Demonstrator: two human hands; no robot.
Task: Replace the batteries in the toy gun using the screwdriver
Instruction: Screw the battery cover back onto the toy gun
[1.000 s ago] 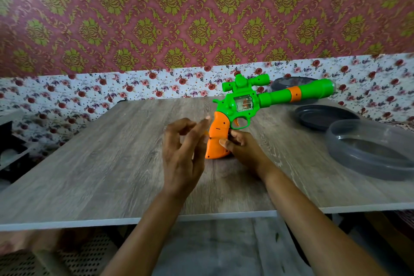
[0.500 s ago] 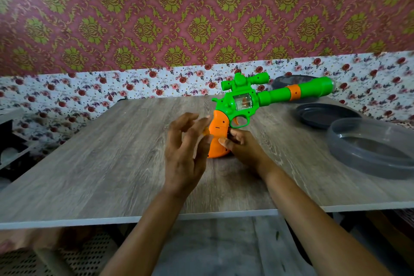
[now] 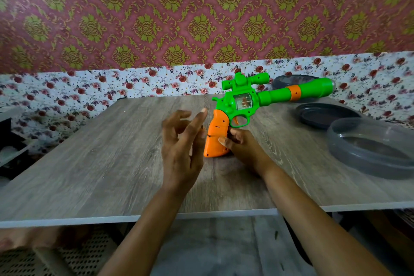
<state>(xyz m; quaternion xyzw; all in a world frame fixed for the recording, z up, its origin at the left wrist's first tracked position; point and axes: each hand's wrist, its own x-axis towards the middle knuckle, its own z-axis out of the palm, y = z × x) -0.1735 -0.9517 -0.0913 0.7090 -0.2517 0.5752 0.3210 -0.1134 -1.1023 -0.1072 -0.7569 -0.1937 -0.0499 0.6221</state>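
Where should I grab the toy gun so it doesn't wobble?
Probably the orange handle of the toy gun, low down, coming from the right. The gun stands butt down on the table with the long green barrel slanting up to the right, so the handle is the near, thick part. The right hand pinches it there.
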